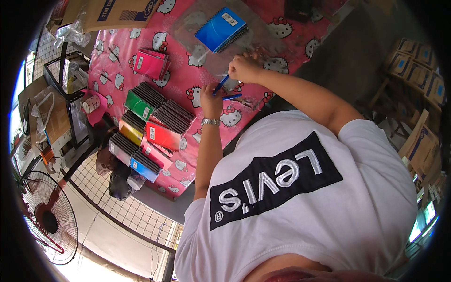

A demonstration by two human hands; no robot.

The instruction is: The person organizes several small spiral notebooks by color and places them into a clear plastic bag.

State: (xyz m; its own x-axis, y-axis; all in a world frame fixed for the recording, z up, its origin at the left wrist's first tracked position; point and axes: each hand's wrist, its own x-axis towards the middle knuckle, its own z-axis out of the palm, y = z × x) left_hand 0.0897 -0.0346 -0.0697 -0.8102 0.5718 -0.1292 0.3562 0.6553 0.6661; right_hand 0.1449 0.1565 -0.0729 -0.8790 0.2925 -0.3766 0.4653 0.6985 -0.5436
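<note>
I see two blue pens (221, 84) crossed between my hands: one tilted upward in my left hand (211, 100), the other (232, 97) lying nearly level just beside it. My right hand (244, 68) rests on a clear plastic sleeve (211, 56) holding a blue spiral notebook (221, 29).

Before our hands (228, 84) a spiral notebook (221, 29) lies on the table (282, 14) — more notebooks (stacked in rows) (150, 127) to their left.

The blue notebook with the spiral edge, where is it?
In the head view the blue notebook lies near the top middle, inside a clear plastic bag on the pink cartoon tablecloth, just above the right hand and right of the pink notebooks.
</note>
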